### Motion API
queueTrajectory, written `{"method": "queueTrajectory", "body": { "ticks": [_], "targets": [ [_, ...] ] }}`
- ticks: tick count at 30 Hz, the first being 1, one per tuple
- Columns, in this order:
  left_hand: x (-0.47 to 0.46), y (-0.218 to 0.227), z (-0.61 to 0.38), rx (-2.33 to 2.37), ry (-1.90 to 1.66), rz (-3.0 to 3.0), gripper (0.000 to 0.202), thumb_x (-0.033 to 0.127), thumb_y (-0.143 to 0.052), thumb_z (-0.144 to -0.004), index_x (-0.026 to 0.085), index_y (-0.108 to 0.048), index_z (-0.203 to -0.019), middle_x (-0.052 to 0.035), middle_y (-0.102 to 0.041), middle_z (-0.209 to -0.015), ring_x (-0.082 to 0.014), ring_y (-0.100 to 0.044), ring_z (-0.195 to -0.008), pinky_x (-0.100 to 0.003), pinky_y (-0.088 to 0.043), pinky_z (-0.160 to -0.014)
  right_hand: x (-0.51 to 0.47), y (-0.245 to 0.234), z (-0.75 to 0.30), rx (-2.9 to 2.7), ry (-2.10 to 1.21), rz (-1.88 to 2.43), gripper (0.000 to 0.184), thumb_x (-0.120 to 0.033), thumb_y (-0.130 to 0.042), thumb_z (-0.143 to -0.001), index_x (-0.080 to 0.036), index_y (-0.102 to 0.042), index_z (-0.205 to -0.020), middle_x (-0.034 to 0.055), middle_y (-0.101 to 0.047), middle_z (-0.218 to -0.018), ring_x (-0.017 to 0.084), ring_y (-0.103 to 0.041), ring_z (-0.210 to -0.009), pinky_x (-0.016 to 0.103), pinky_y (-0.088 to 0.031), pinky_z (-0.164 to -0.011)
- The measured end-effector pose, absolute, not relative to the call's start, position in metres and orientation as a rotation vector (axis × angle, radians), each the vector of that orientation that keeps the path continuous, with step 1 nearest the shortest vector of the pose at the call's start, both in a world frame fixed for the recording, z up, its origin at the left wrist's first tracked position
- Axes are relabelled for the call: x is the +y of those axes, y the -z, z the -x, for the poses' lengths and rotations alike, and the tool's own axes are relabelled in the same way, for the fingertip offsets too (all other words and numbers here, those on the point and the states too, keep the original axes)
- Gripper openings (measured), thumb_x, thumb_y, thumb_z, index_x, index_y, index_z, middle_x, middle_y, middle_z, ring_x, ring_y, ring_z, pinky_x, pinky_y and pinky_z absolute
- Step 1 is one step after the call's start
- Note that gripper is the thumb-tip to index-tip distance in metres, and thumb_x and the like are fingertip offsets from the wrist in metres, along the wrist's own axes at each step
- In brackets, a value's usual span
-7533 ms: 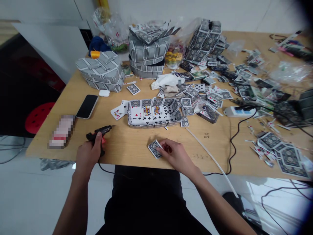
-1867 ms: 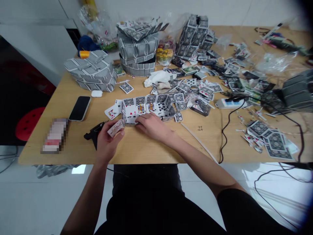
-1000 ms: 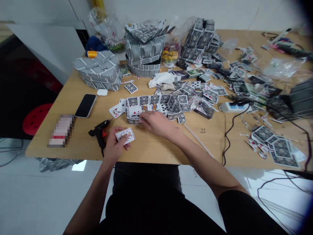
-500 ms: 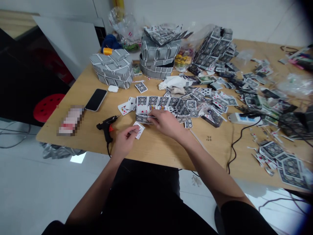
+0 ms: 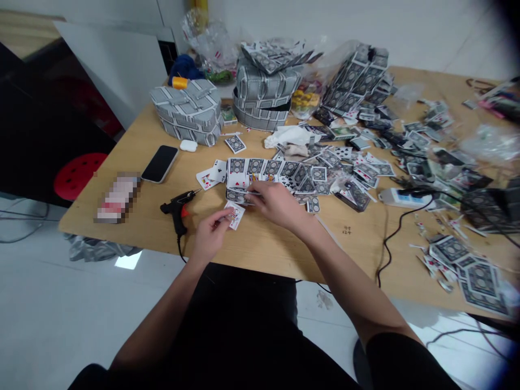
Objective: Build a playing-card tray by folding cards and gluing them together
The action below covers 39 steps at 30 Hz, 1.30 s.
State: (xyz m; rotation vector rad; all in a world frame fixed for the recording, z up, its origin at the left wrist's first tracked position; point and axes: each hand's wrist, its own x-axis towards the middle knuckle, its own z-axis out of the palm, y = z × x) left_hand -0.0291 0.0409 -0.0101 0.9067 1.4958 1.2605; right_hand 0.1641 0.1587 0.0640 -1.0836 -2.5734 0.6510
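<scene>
My left hand [image 5: 210,234] pinches a playing card [image 5: 234,214] by its lower edge, with the card's face up and its end close to the front corner of a low box built from playing cards [image 5: 260,176]. My right hand [image 5: 276,204] rests over the box's front wall, its fingertips gripping that edge and hiding part of the box. The box's inside shows red and black card faces. A black hot glue gun [image 5: 177,212] lies on the wooden table [image 5: 122,230], just left of my left hand.
A phone [image 5: 160,163], an earbud case [image 5: 188,145] and a pixelated package [image 5: 117,197] lie to the left. Grey card-covered boxes [image 5: 264,103] stand behind. Loose cards, scraps, plastic bags, a power strip [image 5: 402,197] and its black cable spread across the right.
My left hand has brought the card closer to the box's front corner and turned it slightly. The glue gun lies on the table, and my right hand stays on the box.
</scene>
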Motion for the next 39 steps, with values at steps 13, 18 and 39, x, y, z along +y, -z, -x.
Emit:
{"method": "queueTrajectory", "body": {
  "ticks": [13, 18, 39],
  "targets": [
    [0.034, 0.007, 0.022, 1.541, -1.265, -0.921, 0.032, 0.039, -0.079, -0.088, 0.024, -0.086, -0.116, -0.0087, -0.083, -0.119, -0.0286, -0.077, -0.108, -0.041, -0.064, -0.094, 0.159, -0.064, -0.165, -2.547, -0.673, 1.067, 0.019, -0.024, -0.056, -0.107, -0.016, -0.073, -0.113, 0.011, -0.079, -0.108, 0.025, -0.07, -0.095, 0.031, -0.044, -0.083],
    [0.033, 0.009, 0.02, 1.503, -1.276, -0.912, 0.034, 0.039, -0.08, -0.087, 0.023, -0.085, -0.116, -0.0095, -0.082, -0.124, -0.029, -0.076, -0.112, -0.042, -0.063, -0.098, 0.16, -0.063, -0.166, -2.56, -0.658, 1.065, 0.018, -0.024, -0.057, -0.107, -0.017, -0.073, -0.112, 0.011, -0.079, -0.107, 0.025, -0.07, -0.095, 0.031, -0.044, -0.083],
    [0.039, 0.012, 0.008, 1.34, -1.433, -0.603, 0.036, 0.028, -0.084, -0.073, 0.023, -0.075, -0.107, -0.0059, -0.081, -0.114, -0.0252, -0.076, -0.106, -0.039, -0.061, -0.093, 0.154, -0.065, -0.164, -2.552, -0.724, 1.064, 0.018, -0.024, -0.056, -0.107, -0.018, -0.072, -0.113, 0.0103, -0.079, -0.108, 0.025, -0.071, -0.094, 0.032, -0.044, -0.083]
  ]
}}
